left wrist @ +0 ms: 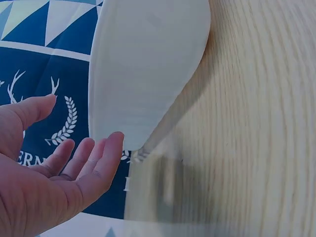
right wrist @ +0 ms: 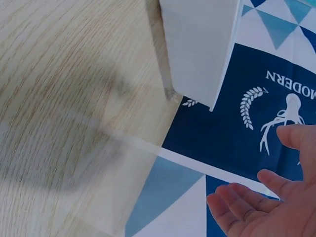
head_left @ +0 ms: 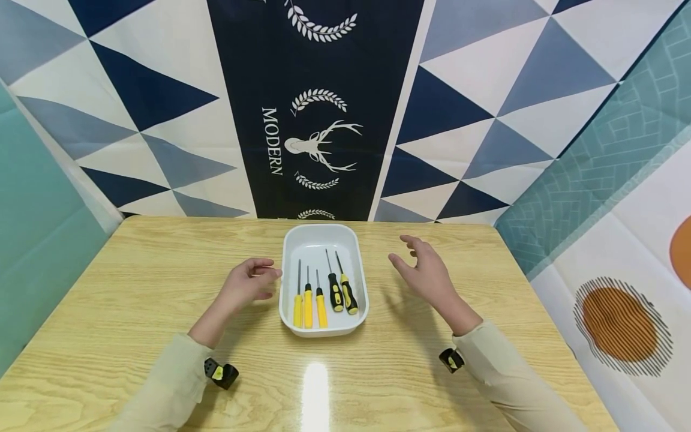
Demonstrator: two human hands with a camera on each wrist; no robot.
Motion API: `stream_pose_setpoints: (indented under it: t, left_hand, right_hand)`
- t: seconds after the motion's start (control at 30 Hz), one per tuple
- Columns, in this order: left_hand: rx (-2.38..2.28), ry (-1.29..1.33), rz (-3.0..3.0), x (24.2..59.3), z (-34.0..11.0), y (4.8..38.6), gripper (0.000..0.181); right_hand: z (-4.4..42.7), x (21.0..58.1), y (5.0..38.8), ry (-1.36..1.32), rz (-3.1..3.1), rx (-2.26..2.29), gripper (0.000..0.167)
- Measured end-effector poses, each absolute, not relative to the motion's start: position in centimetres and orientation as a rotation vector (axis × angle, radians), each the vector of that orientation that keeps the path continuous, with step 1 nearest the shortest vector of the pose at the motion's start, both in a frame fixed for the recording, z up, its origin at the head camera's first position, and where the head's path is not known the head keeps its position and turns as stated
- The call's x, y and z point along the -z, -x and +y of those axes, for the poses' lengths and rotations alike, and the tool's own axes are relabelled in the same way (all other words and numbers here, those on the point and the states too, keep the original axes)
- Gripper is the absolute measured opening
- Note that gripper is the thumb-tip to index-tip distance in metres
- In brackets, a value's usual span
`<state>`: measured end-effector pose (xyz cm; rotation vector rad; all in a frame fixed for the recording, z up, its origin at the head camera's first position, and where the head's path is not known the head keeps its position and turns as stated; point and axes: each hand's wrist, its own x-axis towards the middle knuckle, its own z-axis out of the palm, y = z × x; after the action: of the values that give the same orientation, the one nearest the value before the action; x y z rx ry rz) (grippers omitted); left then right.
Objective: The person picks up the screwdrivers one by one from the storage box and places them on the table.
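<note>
A white plastic tray [head_left: 324, 332] stands on the wooden table with screwdrivers lying in it. Three at its left have yellow handles, among them a yellow screwdriver [head_left: 298, 309]; two at its right have black-and-yellow handles, one being this black-and-yellow screwdriver [head_left: 349, 295]. My left hand [head_left: 248, 285] hovers by the tray's left side, fingers loosely bent and holding nothing; whether its thumb touches the rim I cannot tell. To the right of the tray, my right hand [head_left: 429, 273] is held apart from it, fingers spread and relaxed. Each wrist view shows the tray's outer wall [left wrist: 148, 64].
The wooden table [head_left: 135, 270] ends at a wall cloth [head_left: 318, 198] printed with triangles and a deer head. Teal cloth hangs at the left, and a patterned cloth [head_left: 621, 324] lies along the right. Black camera mounts [head_left: 221, 373] sit on the wrists.
</note>
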<state>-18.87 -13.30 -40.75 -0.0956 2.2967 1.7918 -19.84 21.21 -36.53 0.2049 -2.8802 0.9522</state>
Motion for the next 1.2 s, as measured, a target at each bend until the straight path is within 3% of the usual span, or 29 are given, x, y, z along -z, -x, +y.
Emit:
stream_pose_setpoints:
  t: [0.5,1.2]
  left_hand:
    - [-1.855,0.169,2.159,42.0,-12.5,19.3,0.053]
    - [-1.845,0.202,2.129,42.4,-12.3,19.3,0.052]
  right_hand:
    - [21.9,35.8,19.9,-0.138,-2.859,-1.284,0.055]
    - [22.9,35.6,19.6,-0.374,-2.684,-1.812,0.048]
